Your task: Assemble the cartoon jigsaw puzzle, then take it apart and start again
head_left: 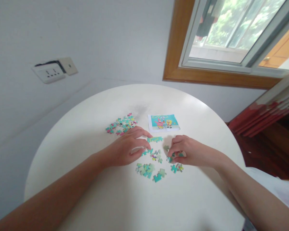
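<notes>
My left hand (131, 147) rests beside a joined strip of jigsaw puzzle pieces (156, 139), one fingertip at the strip's left end. Its fingers are spread, and another fingertip touches a small teal group of puzzle pieces (147, 152). To the right, my right hand (184, 149) is closed with thumb and fingers pinched on a teal puzzle piece (169, 159), which the fingers partly cover. Between the hands lies a small multicoloured cluster of pieces (156, 156). Nearer me are loose pale green and teal pieces (145, 170) and a few more pieces (176, 168) below my right hand.
A reference picture (164, 123) with two cartoon figures lies behind the strip. A pile of mixed puzzle pieces (121, 124) is at the back left. The round white table (106, 202) meets a wall with a socket (50, 72); a wood-framed window (173, 72) is at the right.
</notes>
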{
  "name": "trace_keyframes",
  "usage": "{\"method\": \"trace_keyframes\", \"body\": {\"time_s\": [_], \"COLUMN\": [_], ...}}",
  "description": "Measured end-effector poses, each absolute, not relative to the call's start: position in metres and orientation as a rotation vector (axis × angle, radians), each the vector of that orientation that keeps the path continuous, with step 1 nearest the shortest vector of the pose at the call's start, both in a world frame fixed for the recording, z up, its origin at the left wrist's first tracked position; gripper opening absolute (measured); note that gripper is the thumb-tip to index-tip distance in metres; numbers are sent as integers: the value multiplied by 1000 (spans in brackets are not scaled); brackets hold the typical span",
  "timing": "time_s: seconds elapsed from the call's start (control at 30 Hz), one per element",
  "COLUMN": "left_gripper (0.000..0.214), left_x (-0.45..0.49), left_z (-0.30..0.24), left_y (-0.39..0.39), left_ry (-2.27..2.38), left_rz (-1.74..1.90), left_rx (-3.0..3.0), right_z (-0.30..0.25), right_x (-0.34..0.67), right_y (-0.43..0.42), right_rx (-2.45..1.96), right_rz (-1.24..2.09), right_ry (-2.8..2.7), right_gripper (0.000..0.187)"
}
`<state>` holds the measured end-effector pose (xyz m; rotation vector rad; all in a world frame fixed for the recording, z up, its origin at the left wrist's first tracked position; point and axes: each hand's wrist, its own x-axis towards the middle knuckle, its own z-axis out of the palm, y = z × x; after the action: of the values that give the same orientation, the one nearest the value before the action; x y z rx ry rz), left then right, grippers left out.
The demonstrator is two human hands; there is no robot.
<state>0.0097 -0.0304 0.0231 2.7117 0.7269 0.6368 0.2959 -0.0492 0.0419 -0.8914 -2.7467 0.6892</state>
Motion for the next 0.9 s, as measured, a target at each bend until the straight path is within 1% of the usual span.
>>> {"method": "trace_keyframes", "body": {"time_s": [0.2, 0.37, 0.57, 0.73, 0.9], "left_gripper": [26, 23, 17, 22, 27], "left_x": [10, 7, -1, -6, -6], "left_z": [21, 22, 36, 46, 49], "left_y": [-31, -28, -32, -40, -45], "left_ry": [746, 771, 711, 654, 675], "left_rz": [627, 641, 506, 309, 229], "left_rx": [2719, 2716, 2659, 2575, 2527], "right_z": [39, 43, 41, 39, 40], "right_x": [289, 290, 290, 289, 289], "right_y": [-51, -52, -52, -51, -51], "right_rx": [-810, -856, -874, -860, -844], "right_rz": [713, 670, 671, 706, 684], "right_ry": [-2720, -2707, -2734, -2717, -2716], "right_gripper": [25, 11, 9, 8, 9]}}
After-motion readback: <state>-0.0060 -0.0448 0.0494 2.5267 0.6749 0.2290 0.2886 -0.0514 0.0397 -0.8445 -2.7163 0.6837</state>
